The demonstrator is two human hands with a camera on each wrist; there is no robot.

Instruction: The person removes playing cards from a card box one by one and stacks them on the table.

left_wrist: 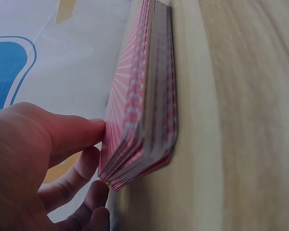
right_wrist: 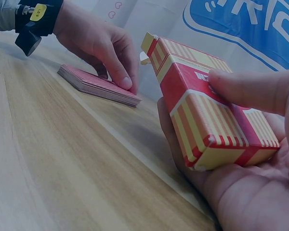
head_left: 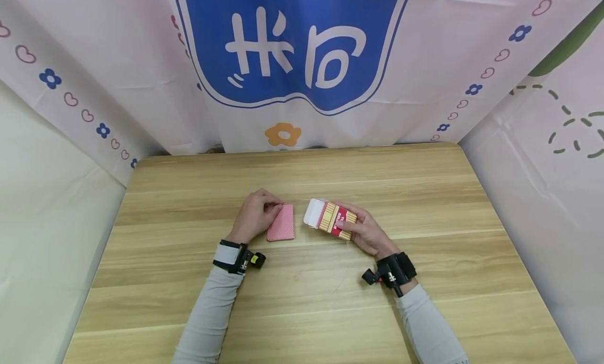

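Observation:
A deck of playing cards [head_left: 281, 223] with pink-patterned backs lies flat on the wooden table. My left hand [head_left: 257, 213] is at its far left corner. In the left wrist view the thumb [left_wrist: 82, 130] rests on the top card, and the curled fingers [left_wrist: 89, 166] are at the deck's edge. To the right, my right hand [head_left: 370, 232] holds a red and yellow striped card box [head_left: 336, 221] above the table, thumb across its printed face. The box's white end flap [head_left: 313, 213] stands open, pointing toward the deck. The box's inside is hidden.
The wooden table [head_left: 302, 311] reaches back to a hanging printed cloth [head_left: 198, 128] with a blue emblem. Pale cloth walls stand at the left and right sides. Both wrists wear black camera straps [head_left: 397, 269].

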